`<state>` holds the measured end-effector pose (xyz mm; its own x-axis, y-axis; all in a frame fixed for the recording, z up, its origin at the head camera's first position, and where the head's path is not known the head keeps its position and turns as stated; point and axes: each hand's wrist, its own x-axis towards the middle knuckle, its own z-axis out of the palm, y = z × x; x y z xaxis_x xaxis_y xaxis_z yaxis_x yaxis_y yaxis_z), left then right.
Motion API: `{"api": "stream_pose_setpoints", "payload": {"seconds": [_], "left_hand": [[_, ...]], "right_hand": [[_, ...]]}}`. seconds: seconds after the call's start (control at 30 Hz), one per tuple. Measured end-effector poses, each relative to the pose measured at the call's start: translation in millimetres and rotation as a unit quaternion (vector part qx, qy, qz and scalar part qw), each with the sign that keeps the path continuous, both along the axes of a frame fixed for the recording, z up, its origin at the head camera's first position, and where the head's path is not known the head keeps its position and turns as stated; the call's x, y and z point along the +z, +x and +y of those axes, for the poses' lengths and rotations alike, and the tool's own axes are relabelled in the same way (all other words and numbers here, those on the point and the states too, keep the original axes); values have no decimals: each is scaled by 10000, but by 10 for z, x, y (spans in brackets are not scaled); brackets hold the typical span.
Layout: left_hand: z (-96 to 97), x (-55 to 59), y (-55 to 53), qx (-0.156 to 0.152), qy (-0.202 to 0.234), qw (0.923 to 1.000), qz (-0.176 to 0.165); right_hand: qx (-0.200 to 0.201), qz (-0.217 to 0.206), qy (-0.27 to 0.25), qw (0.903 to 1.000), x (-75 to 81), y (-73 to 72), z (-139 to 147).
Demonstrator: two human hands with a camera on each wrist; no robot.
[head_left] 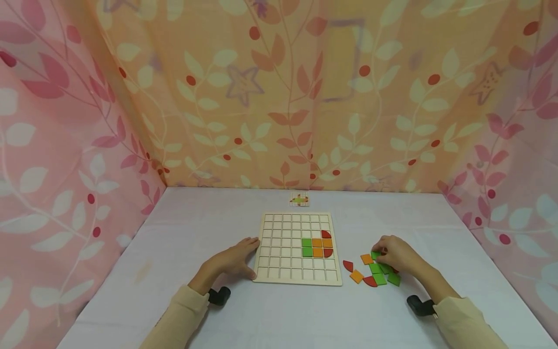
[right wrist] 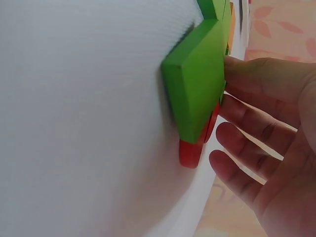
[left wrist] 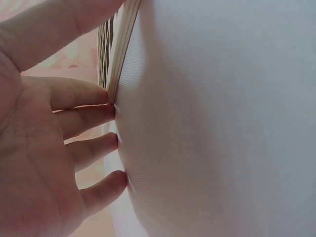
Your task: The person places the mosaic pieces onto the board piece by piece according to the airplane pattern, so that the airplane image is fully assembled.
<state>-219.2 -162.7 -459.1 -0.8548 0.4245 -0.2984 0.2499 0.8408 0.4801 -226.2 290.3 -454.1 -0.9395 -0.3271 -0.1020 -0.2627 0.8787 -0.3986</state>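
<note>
A wooden grid board (head_left: 279,276) lies on the table. My left hand (head_left: 235,259) rests at its left edge, thumb spread toward the near corner; in the left wrist view the straight fingers (left wrist: 81,116) reach the board's edge (left wrist: 123,47) and the cloth. On the board sit two green squares (head_left: 307,247), several orange squares (head_left: 317,247) and two red quarter-circles (head_left: 326,234). My right hand (head_left: 398,254) is over the loose pieces, thumb and forefinger pinching a green square (head_left: 375,254). Another green square (right wrist: 197,74) lies close by the right fingers, over a red piece (right wrist: 190,154).
Right of the board lie loose green squares (head_left: 380,279), orange squares (head_left: 356,276) and red quarter-circles (head_left: 348,265). Behind the board is a small pattern card (head_left: 299,199). A white cloth covers the table (head_left: 279,320); patterned curtains (head_left: 287,97) enclose the back and sides.
</note>
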Motion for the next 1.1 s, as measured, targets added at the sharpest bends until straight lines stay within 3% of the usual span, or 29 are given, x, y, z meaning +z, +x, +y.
{"api": "stream_pose_setpoints", "payload": {"seconds": [0.3, 0.43, 0.6, 0.83, 1.1], "left_hand": [[11, -14, -1, 30, 0, 10000, -14], [5, -19, 4, 36, 0, 10000, 0], [8, -20, 2, 63, -2, 10000, 2], [12, -9, 10, 50, 56, 10000, -5], [3, -14, 8, 61, 24, 10000, -5]], "right_hand": [[-97, 11, -250, 9996, 43, -67, -98], [-48, 68, -380, 9992, 61, -124, -254], [-164, -170, -547, 9982, 90, -188, -495], [466, 329, -743, 9956, 145, -287, -790], [839, 301, -774, 9930, 132, -409, -1103]]}}
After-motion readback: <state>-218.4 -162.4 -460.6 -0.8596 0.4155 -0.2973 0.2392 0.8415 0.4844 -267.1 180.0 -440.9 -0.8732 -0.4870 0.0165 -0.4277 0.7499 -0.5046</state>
